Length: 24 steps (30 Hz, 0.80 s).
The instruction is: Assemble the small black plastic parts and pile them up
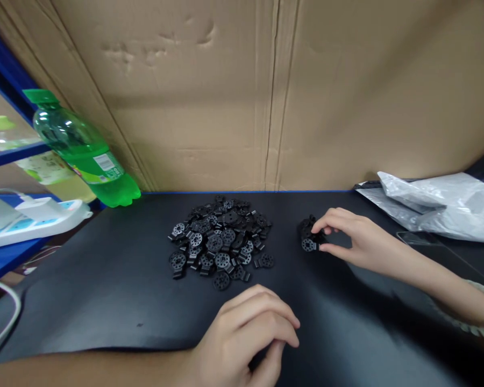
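Right now I'm keeping my right hand [355, 236] at a small cluster of black parts [307, 236] on the right half of the tabletop [105, 279], forefinger reaching over its top and thumb sitting beside a tab at its front; the two tips are standing apart, and I cannot tell whether they are gripping a part. Across from it, a bigger pile of black parts [220, 239], round perforated discs with tabs, is spreading left of the middle, toward the back edge. My left hand [250, 333] is hovering or resting nearer me, below that pile, its fingers curling loosely; whether they're holding anything I cannot tell, as the palm is facing away. Farther out, a silvery plastic bag [447, 207] is lying at the back right corner, a green bottle [84, 145] is leaning at the back left corner, and brown cardboard [201, 118] is rising behind the back edge. Beyond the left edge, a white power strip [24, 233] is resting on a blue rack [8, 75].
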Motion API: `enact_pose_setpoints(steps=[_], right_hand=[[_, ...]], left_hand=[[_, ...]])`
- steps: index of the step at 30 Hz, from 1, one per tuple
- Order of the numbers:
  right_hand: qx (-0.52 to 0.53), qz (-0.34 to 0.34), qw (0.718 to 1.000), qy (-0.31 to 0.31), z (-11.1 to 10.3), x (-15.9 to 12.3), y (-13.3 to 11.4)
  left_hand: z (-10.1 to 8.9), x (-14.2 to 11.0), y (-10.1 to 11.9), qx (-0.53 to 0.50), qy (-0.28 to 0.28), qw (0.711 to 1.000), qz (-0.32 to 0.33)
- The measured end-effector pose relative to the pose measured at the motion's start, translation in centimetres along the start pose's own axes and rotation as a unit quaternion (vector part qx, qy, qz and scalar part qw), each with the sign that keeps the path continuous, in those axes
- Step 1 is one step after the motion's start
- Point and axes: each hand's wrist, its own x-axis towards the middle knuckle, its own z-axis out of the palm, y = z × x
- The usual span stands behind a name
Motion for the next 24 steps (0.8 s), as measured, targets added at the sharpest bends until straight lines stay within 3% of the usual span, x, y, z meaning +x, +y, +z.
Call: enact_pose_setpoints(steps=[6, 10, 17, 20, 24], right_hand=[[-0.007, -0.027, 0.999, 0.025, 0.5, -0.4, -0.8], [0.010, -0.050, 0.997, 0.062, 1.9, -0.8, -2.8], [-0.080, -0.146, 0.984, -0.058, 5.1, -0.2, -6.1], [-0.102, -0.175, 0.978, -0.049, 4.9, 0.0, -6.0], [-0.026, -0.176, 0.984, -0.021, 4.5, -0.3, -5.6]], left_hand=[[0.2, 0.0, -0.3, 0.013, -0.048, 0.997, 0.052], [0.3, 0.1, -0.2, 0.022, -0.060, 0.996, 0.059], [-0.1, 0.3, 0.1, 0.030, -0.101, 0.992, 0.067], [-0.2, 0.2, 0.3, 0.029, -0.106, 0.993, 0.053], [0.0, -0.2, 0.4, 0.026, -0.074, 0.996, 0.036]])
